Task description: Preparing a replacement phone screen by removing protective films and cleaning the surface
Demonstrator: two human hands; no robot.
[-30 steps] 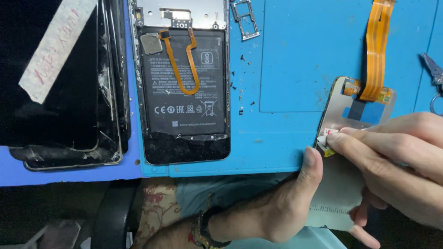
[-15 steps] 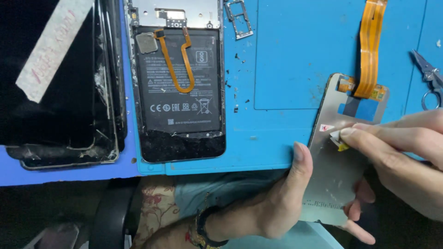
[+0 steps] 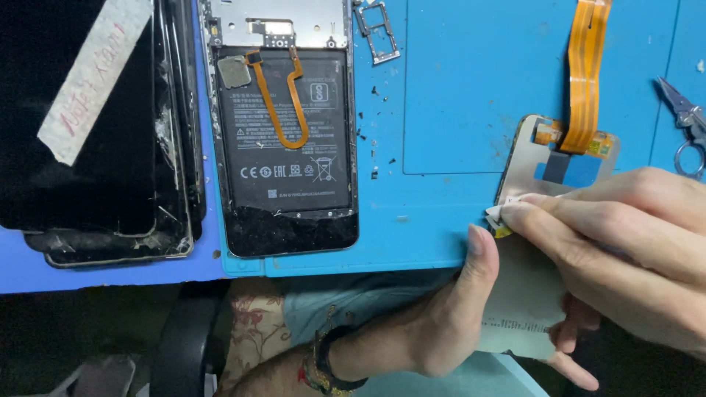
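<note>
My left hand (image 3: 448, 316) holds the lower part of a grey display panel (image 3: 526, 279), thumb along its left edge and fingers under it. An orange flex cable (image 3: 585, 73) runs up from the panel's top edge. My right hand (image 3: 625, 242) presses a small white wipe (image 3: 504, 209) against the panel's upper left side, fingers closed on it. To the left on the blue mat lies an opened phone body (image 3: 287, 140) with a black battery and a thin orange ribbon looped over it.
A cracked black screen (image 3: 95, 125) with a strip of white tape lies at the far left. A metal card tray (image 3: 376, 29) sits above the mat's centre. Scissors (image 3: 684, 121) lie at the right edge. The blue mat (image 3: 441, 110) carries small dark debris; its front edge is near my wrists.
My right hand with the wipe has slid left and down along the panel. The panel and my left hand have stayed almost still; the view has shifted slightly.
</note>
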